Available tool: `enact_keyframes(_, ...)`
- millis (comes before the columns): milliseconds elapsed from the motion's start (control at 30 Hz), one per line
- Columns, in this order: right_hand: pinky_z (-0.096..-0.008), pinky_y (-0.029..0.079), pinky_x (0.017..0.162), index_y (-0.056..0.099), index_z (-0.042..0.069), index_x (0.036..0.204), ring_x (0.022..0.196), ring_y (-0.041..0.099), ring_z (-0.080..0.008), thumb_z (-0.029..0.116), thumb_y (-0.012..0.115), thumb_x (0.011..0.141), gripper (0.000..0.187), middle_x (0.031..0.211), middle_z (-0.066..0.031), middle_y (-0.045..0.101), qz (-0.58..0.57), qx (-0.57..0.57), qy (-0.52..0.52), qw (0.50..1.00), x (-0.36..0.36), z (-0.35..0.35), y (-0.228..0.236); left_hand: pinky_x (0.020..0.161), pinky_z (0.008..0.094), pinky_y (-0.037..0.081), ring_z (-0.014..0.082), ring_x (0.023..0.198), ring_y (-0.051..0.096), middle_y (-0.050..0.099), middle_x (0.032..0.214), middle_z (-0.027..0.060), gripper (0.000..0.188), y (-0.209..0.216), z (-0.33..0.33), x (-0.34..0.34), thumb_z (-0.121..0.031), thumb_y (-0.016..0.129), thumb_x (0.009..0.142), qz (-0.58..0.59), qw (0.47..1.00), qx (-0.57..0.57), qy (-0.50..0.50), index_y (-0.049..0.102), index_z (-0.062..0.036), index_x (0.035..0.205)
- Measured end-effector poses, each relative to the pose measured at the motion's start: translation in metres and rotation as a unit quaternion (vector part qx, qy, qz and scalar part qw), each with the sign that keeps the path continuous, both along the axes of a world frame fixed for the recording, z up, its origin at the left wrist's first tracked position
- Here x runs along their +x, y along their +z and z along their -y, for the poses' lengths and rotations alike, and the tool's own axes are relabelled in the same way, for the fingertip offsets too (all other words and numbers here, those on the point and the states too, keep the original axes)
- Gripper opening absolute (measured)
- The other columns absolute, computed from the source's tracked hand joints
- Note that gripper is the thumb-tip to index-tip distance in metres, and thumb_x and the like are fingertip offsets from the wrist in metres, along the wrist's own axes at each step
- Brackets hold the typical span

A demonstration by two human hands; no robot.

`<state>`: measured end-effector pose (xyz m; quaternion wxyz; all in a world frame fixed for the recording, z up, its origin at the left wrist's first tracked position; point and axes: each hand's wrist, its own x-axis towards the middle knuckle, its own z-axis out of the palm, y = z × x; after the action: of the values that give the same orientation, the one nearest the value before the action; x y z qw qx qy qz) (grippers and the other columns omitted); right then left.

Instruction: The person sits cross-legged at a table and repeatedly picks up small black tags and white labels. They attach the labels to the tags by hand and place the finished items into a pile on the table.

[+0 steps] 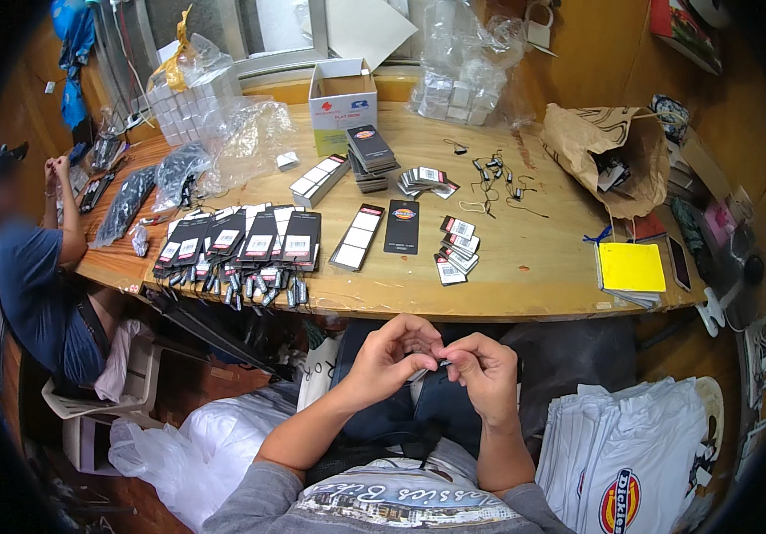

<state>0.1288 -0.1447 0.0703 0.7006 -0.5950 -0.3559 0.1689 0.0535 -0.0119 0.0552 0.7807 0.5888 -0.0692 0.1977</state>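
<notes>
1 bag [470, 43] of white blocks [459, 100] beyond left hand [394, 358] and right hand [488, 372], fingers [461, 359] tight on dark piece [443, 363]

Bare hands meeting, fingertips close together.
The left hand [394, 358] curls, thumb beneath its bent fingers [411, 327]; the right hand [484, 372] pinches, thumb toward forefinger. The left forearm [314, 429] slants inward; the right forearm [501, 456] stands steeper.
</notes>
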Motion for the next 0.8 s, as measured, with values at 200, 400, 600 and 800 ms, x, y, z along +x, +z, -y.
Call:
enact_keyframes(200, -0.0168, 0.033, 0.043, 0.060, 0.000, 0.075, 0.047, 0.045, -0.0049, 0.007, 0.056, 0.078, 0.008, 0.056, -0.0014, 0.053, -0.016, 0.000, 0.008, 1.000, 0.000, 0.001, -0.003, 0.074, 0.0244, 0.041, 0.0124, 0.083, 0.052, 0.053, 0.089, 0.0062, 0.029, -0.002, -0.004, 0.001, 0.000, 0.062, 0.071, -0.010, 0.998, 0.048, -0.030, 0.046, -0.0004, 0.095)
enact_keyframes(400, -0.0161, 0.031, 0.040, 0.061, -0.002, 0.075, 0.045, 0.045, -0.0053, 0.011, 0.058, 0.078, 0.013, 0.053, -0.0025, 0.053, -0.003, -0.011, 0.049, 0.999, 0.000, 0.009, 0.025, 0.091, 0.0301, 0.027, 0.0166, 0.106, 0.041, 0.045, 0.109, 0.0099, 0.058, -0.011, -0.012, 0.002, -0.046, 0.038, 0.085, -0.046, 0.967, 0.021, -0.249, 0.033, 0.0009, 0.118)
enact_keyframes(600, -0.0179, 0.033, 0.040, 0.060, -0.004, 0.074, 0.044, 0.046, -0.0076, 0.006, 0.056, 0.078, 0.011, 0.055, -0.0051, 0.053, 0.021, -0.013, 0.117, 0.993, -0.003, 0.002, 0.032, 0.076, 0.0226, 0.037, 0.0114, 0.087, 0.051, 0.057, 0.092, 0.0102, 0.037, -0.023, -0.006, -0.008, -0.024, 0.045, 0.086, -0.031, 0.909, -0.007, -0.416, 0.039, -0.0009, 0.115)
enact_keyframes(800, -0.0185, 0.034, 0.043, 0.058, -0.005, 0.067, 0.047, 0.046, -0.0078, 0.000, 0.054, 0.071, 0.008, 0.056, -0.0065, 0.054, 0.072, -0.063, 0.127, 0.987, -0.007, 0.001, 0.036, 0.067, 0.0222, 0.039, 0.0123, 0.077, 0.052, 0.055, 0.081, 0.0067, 0.048, -0.022, -0.020, -0.031, -0.022, 0.063, 0.074, -0.055, 0.913, -0.104, -0.390, 0.044, 0.0026, 0.110)
